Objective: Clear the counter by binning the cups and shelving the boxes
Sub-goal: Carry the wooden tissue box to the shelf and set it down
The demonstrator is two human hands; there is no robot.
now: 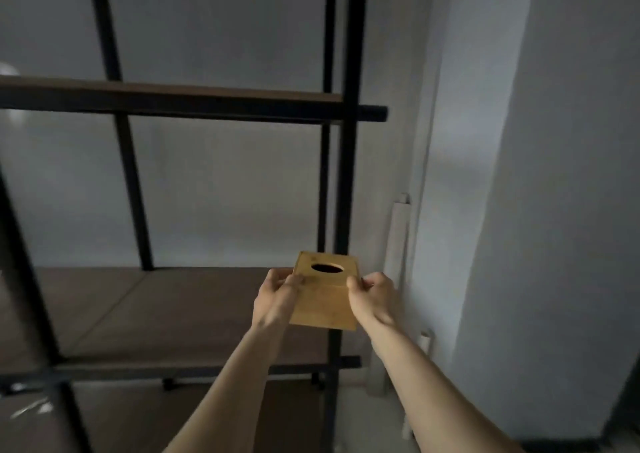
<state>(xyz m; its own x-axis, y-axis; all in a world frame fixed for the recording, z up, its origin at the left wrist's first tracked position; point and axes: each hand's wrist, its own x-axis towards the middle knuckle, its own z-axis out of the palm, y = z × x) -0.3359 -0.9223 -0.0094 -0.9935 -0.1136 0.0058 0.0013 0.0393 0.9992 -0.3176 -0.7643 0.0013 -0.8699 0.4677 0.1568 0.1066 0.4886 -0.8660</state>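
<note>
A square wooden box with an oval hole in its top is held up in front of me, over the right end of a brown shelf board. My left hand grips its left side and my right hand grips its right side. The box is tilted slightly, its top facing me. Whether its far edge touches the board I cannot tell. No cups are in view.
The shelf unit has black metal posts and a higher brown board. A lower level shows below. A white wall stands behind and to the right, with pale pipes in the corner beside the rack.
</note>
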